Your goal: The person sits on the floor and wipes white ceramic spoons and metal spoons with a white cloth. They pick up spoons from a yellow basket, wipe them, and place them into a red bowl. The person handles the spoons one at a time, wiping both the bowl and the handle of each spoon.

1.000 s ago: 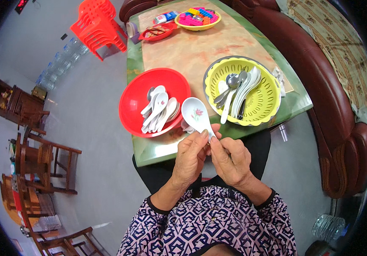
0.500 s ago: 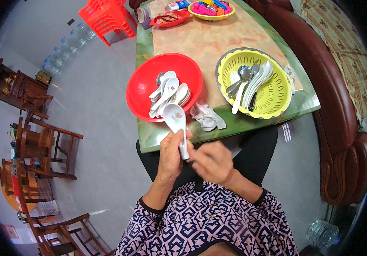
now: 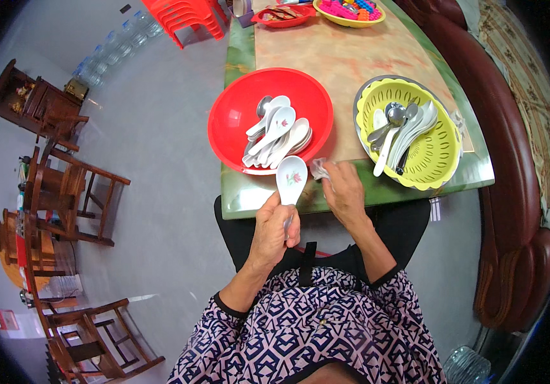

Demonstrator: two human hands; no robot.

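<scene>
My left hand [image 3: 275, 230] grips the handle of a white ceramic soup spoon [image 3: 291, 180] with a small flower inside its bowl, held upright at the near table edge. My right hand [image 3: 345, 192] rests on the table edge, closed on a crumpled white cloth [image 3: 319, 168] just right of the spoon. A red bowl [image 3: 236, 109] just beyond holds several white and metal spoons. To the right, a yellow slotted basket [image 3: 438, 153] holds several more spoons.
The table [image 3: 345, 57] has a marbled top with a green border. A red dish [image 3: 281, 16] and a yellow dish of coloured pieces [image 3: 348, 9] stand at its far end. A dark sofa [image 3: 511, 160] runs along the right. Wooden chairs [image 3: 64, 192] and red stools [image 3: 182, 16] stand left.
My right hand let go of the spoon and moved to the cloth on the table. The left hand keeps the spoon, shifted slightly right toward the table edge.
</scene>
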